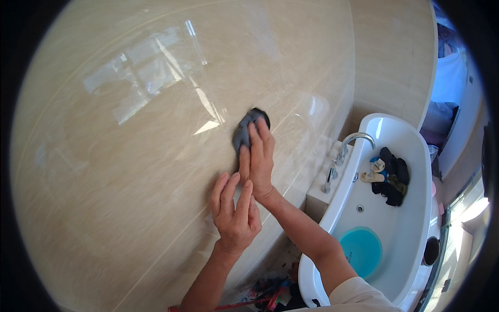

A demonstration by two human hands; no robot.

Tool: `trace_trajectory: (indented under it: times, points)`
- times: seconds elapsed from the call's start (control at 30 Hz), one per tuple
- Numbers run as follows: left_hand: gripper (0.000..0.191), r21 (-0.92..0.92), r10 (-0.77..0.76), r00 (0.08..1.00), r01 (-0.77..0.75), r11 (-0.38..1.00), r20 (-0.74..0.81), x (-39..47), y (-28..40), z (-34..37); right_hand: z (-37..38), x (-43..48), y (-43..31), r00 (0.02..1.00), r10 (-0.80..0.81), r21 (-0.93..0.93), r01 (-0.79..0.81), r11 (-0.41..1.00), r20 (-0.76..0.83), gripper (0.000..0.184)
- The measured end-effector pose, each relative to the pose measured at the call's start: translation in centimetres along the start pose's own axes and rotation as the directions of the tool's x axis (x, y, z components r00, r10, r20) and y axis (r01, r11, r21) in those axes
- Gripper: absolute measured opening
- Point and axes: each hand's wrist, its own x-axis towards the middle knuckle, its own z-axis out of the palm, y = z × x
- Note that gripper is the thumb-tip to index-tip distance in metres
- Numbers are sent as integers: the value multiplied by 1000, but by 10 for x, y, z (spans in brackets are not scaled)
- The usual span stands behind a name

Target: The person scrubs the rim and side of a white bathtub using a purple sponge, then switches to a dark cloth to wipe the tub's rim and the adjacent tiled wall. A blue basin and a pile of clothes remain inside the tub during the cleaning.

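Note:
My right hand (259, 163) presses a dark grey cloth (242, 136) flat against a glossy beige tiled wall (128, 175). The cloth looks bunched under the fingers, and its far edge is blurred. Just below it is my left hand (236, 218), raised in front of the same wall with its fingers apart and nothing in it. Its fingertips overlap the right wrist in the picture; whether they touch the wall or the wrist cannot be told.
To the right stands a white bathtub (419, 163) with a chrome faucet (355, 136). It holds a turquoise basin (362, 249), dark clothing (393, 167) and a pair of light slippers (372, 177). Cluttered items (273, 288) lie at the wall's foot. A dark bin (431, 251) stands beyond the tub.

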Motion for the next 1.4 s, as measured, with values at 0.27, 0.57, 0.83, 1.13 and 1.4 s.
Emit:
trace_trajectory:
  times: [0.27, 0.57, 0.83, 1.13, 1.4]
  points:
    - [38, 76, 53, 998, -55, 996, 31, 7, -16, -9, 2, 65, 68, 971, 27, -80, -48, 996, -236, 33]
    - [42, 31, 24, 1000, -23, 999, -16, 8, -17, -9, 9, 69, -13, 987, -138, 7, 139, 990, -79, 49]
    - [41, 11, 17, 998, -16, 1000, -55, 6, -17, -30, 5, 97, 38, 980, -10, -68, -4, 998, -199, 30]
    - [34, 179, 27, 984, 5, 984, -178, 14, -13, -55, 14, 40, -66, 975, -222, 83, 221, 972, 1, 44]
    - [34, 201, 63, 992, -39, 979, -111, 6, -22, -62, 8, 95, 5, 984, -167, -89, 161, 983, -60, 47]
